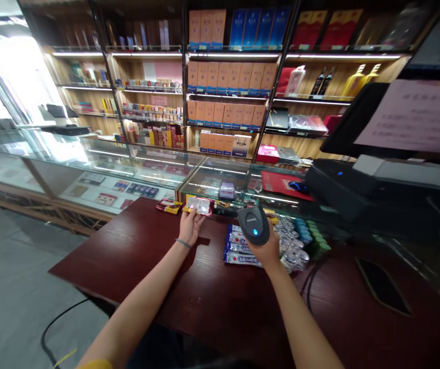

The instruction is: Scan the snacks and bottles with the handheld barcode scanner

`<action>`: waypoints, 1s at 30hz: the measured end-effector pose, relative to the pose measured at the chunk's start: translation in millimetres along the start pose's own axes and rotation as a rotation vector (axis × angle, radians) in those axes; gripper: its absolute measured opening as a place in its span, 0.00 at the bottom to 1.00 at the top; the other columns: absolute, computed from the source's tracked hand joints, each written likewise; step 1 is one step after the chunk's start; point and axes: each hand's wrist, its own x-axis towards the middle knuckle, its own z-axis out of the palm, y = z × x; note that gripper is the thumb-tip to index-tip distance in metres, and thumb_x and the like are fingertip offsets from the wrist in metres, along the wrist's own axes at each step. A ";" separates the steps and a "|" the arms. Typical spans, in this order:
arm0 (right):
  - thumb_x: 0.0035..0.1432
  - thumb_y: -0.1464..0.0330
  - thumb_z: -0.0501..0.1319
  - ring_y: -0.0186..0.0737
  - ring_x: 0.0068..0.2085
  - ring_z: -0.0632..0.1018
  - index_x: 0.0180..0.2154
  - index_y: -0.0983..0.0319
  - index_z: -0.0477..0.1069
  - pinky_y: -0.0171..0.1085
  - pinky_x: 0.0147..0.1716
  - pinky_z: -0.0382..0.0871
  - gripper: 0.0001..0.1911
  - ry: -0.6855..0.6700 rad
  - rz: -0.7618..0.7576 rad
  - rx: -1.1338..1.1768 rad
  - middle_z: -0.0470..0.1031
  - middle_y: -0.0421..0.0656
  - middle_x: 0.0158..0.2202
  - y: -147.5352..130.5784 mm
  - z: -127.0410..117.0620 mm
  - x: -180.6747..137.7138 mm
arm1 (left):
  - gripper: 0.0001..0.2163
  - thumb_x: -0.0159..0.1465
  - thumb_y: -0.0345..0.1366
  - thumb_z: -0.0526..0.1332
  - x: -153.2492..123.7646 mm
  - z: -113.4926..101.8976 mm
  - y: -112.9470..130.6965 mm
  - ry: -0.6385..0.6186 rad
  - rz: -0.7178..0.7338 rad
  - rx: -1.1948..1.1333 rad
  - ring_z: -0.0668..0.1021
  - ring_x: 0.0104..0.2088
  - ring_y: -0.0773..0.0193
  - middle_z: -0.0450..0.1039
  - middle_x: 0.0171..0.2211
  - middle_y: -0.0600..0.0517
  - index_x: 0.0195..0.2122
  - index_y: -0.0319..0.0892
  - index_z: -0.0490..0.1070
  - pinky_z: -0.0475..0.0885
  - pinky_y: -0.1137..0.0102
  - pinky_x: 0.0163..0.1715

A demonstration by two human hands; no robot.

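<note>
My right hand is wrapped round the handle of a black barcode scanner, whose blue light is lit. The scanner's front end points away from me. Near the table's far edge, my left hand grips a red and yellow snack packet, its pale side facing up. Just left of it another red and yellow packet lies on the table. Below and beside the scanner are blue and white snack packets in a row, partly covered by my right hand. Several silver-topped small containers stand right of them.
A dark red wooden table is before me, with a glass display counter behind it. At the right are a phone, a black cable and a dark checkout machine. Boxes and bottles fill the shelves.
</note>
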 end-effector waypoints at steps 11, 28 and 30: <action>0.49 0.64 0.68 0.51 0.34 0.84 0.51 0.58 0.73 0.43 0.34 0.80 0.26 -0.138 0.008 0.213 0.83 0.45 0.36 4.7 -27.7 -19.6 | 0.12 0.71 0.36 0.60 -21.0 25.3 -26.6 -0.101 -0.007 0.022 0.81 0.53 0.62 0.77 0.54 0.49 0.54 0.51 0.65 0.74 0.55 0.60; 0.52 0.63 0.67 0.58 0.54 0.81 0.57 0.61 0.71 0.51 0.53 0.73 0.30 -0.522 0.317 0.317 0.82 0.52 0.52 -15.7 -21.9 -26.2 | 0.16 0.67 0.27 0.63 -18.3 6.4 -10.8 -0.047 -0.008 -0.185 0.81 0.53 0.62 0.76 0.55 0.51 0.52 0.51 0.68 0.71 0.53 0.62; 0.52 0.64 0.67 0.58 0.54 0.81 0.58 0.61 0.70 0.50 0.53 0.73 0.31 -0.523 0.313 0.325 0.82 0.52 0.52 -16.0 -21.9 -26.3 | 0.15 0.66 0.27 0.64 -16.8 5.0 -11.5 -0.035 -0.017 -0.184 0.81 0.50 0.63 0.77 0.53 0.51 0.51 0.51 0.69 0.72 0.53 0.61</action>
